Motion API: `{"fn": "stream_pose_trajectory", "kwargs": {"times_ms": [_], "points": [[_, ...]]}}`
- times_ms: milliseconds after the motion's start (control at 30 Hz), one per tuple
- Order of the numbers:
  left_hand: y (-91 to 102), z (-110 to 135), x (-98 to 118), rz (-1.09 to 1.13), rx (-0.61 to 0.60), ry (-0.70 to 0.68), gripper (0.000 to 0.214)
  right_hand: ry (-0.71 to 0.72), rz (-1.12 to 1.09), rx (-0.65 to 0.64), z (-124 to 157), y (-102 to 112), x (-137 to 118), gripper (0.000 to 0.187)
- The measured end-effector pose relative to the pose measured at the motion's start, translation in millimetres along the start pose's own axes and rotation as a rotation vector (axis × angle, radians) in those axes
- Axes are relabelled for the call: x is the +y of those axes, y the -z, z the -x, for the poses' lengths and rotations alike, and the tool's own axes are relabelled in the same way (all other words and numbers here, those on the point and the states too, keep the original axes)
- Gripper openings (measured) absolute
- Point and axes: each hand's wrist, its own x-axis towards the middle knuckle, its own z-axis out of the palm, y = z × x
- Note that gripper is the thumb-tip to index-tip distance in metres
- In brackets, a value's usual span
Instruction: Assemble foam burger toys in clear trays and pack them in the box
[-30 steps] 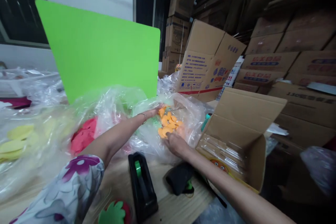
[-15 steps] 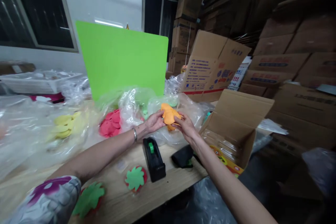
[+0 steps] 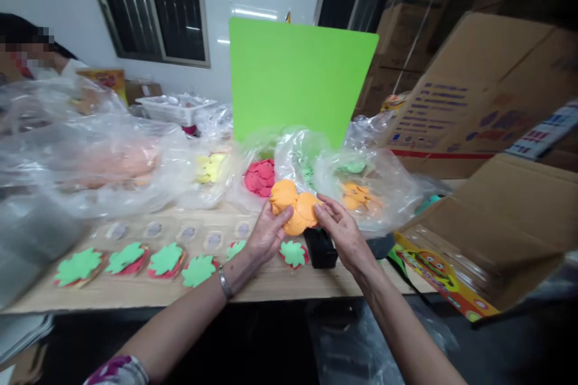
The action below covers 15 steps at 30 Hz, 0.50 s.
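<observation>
Left hand (image 3: pixel 266 234), right hand (image 3: pixel 347 237): both gripping orange pieces (image 3: pixel 295 207); near left: green-topped stacks (image 3: pixel 166 258), in row; far: green board (image 3: pixel 300 81); right: open carton (image 3: pixel 440 271)

A packing workshop: plastic bags (image 3: pixel 295 147) of coloured cutouts (image 3: pixel 259 177) beyond the left hand (image 3: pixel 266 231), cardboard cartons (image 3: pixel 483 60) right of the right hand (image 3: pixel 345 231).

2 hands (image 3: pixel 265 233) show, with 1 bracelet (image 3: pixel 224 284); the held orange cutouts (image 3: pixel 295 207) overlap too much to count. On the tabletop (image 3: pixel 356 284): 6 green leaf-shaped cutouts (image 3: pixel 167 259), 5 pale round discs (image 3: pixel 214 240), 1 black tape dispenser (image 3: pixel 321 251), 1 red heap (image 3: pixel 261 178), 1 yellow heap (image 3: pixel 211 167). Beyond: 1 green panel (image 3: pixel 298 81), 1 white tray (image 3: pixel 167 110), 2 windows (image 3: pixel 151 6), 1 other person (image 3: pixel 70 67).
</observation>
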Motion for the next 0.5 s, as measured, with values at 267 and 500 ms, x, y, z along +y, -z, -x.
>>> {"fn": "stream_pose_trajectory", "kwargs": {"times_ms": [267,500], "points": [[33.9,38.2,17.7,-0.022,0.106,-0.035,0.042,0.131,0.148,0.032,6.1,-38.9,19.0,0.037],[44.6,42.8,30.1,-0.060,0.208,-0.046,0.034,0.221,0.230,0.031,15.3,-63.8,20.2,0.026]]}}
